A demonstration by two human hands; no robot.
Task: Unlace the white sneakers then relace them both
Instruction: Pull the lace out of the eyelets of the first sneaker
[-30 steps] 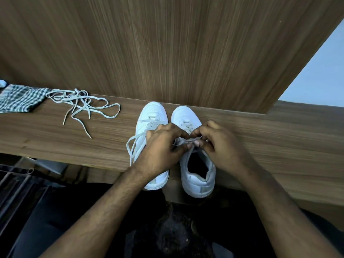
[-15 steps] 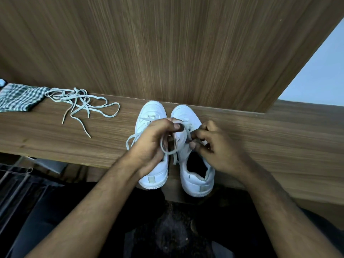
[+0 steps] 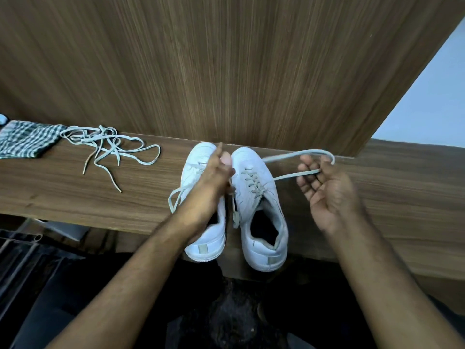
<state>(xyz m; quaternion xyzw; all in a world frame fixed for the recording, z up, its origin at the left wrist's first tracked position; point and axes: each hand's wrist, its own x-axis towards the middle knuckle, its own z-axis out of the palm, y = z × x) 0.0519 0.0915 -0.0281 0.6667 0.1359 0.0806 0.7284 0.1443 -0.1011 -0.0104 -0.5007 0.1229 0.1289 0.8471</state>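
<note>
Both white sneakers (image 3: 236, 205) stand side by side on the wooden shelf (image 3: 63, 192), toes against the far wood panel (image 3: 226, 66). The right one appears laced through most eyelets, the left only partly. The right hand (image 3: 327, 187) pinches the lace loop (image 3: 299, 163) drawn to the right; the left hand (image 3: 214, 177) curls on the other end between the shoes. A loose pile of laces (image 3: 108, 149) and a checked cloth (image 3: 25, 142) lie far left, so tightening and tying appear to remain.

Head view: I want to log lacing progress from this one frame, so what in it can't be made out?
- Left sneaker: the left hand and forearm cover its eyelets.
- Lace of the right sneaker: the right hand hides its end.
- Checked cloth: cut off by the left edge.
- Loose laces: too tangled to count.
</note>
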